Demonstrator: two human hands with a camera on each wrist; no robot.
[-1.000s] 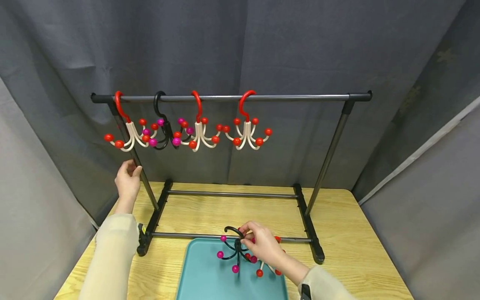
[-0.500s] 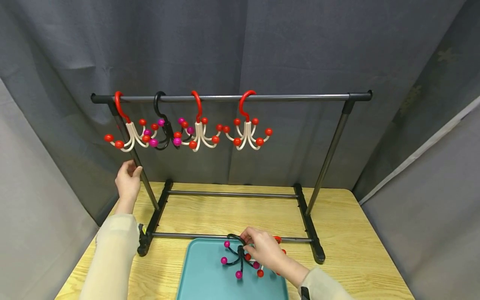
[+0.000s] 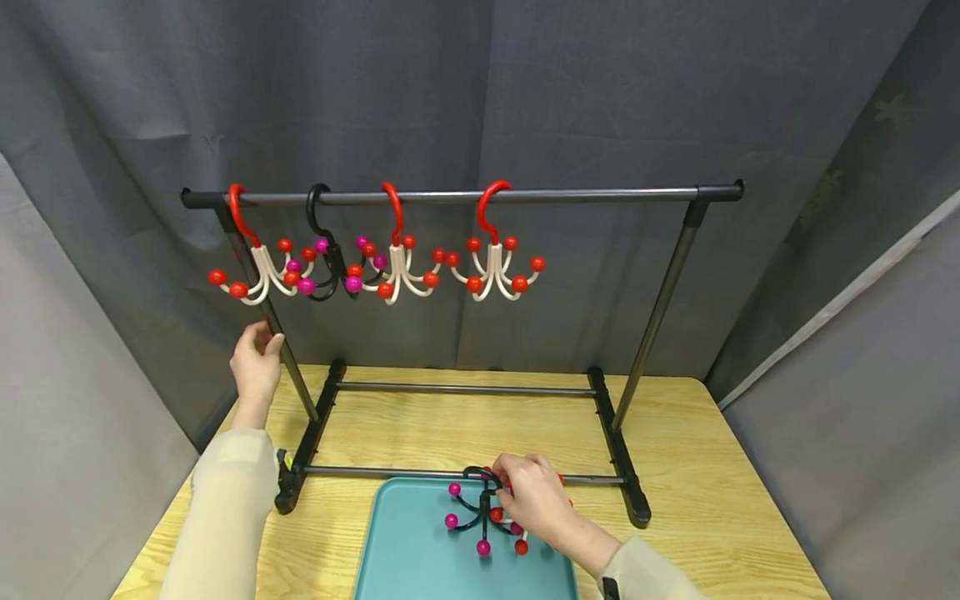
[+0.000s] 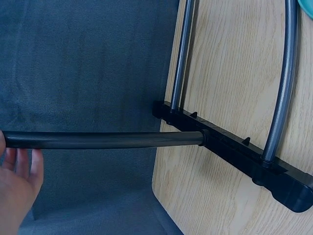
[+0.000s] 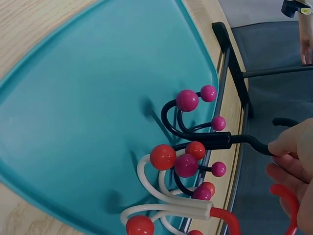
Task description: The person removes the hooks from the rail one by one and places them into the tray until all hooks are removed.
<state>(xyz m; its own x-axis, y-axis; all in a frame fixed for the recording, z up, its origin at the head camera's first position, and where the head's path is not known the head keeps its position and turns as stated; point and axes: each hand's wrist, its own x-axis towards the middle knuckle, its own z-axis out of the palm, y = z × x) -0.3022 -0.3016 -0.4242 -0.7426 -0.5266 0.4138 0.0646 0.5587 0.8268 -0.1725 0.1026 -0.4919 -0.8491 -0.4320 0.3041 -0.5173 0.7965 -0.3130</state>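
Note:
My left hand (image 3: 255,367) holds the rack's left upright post (image 4: 107,140), thumb on one side and fingers on the other. Over the teal tray (image 3: 412,554), my right hand (image 3: 536,498) pinches the hook of a black octopus-style hanger (image 5: 217,141) with magenta balls on its curved arms. Its hook points up and its arms spread low over the tray. Right beside it, partly behind my right hand in the head view, is a white hanger (image 5: 188,207) with a red hook and red balls; its arms overlap the black one's in the right wrist view.
From the rack's top bar (image 3: 600,196) hang a black hanger (image 3: 335,265) and three red-hooked white hangers, one of them the rightmost hanger (image 3: 495,265), all toward the left. The rack's front lower bar (image 3: 360,471) runs along the tray's far edge. Grey curtains enclose the table.
My right hand has moved slightly right and down, carrying the black hanger lower toward the tray and closer to the white one. My left hand stays on the post.

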